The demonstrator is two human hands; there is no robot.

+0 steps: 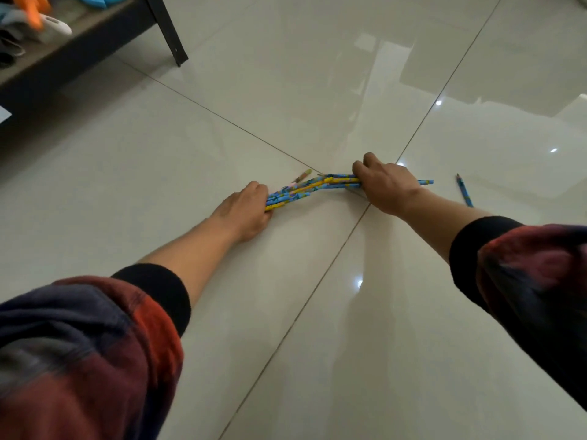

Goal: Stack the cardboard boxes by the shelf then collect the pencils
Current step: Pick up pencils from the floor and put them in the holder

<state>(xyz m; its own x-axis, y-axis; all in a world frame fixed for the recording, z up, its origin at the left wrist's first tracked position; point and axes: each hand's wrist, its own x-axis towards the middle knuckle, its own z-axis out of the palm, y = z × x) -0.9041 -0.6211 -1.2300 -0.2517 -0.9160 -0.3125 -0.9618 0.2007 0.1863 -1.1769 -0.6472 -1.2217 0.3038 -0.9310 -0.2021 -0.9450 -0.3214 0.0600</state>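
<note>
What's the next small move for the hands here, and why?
Probably pass the right hand's pencils into the left hand's bundle, then reach right for the loose blue pencil. Both hands grip pencils low over the floor, the stray lies apart beyond the right wrist, and another small pencil sits just past the bundle.

Setting: a domestic interior, most likely a living area of a home. Indicators: the floor is laid with large, glossy, cream-coloured tiles separated by thin grout lines, and it reflects ceiling lights and window panes. At upper left stands a low shelf with a grey board and a dark metal leg. It carries household items: an orange object, a white object, blue items and grey fabric. Patterned pencils lie directly on the floor.
</note>
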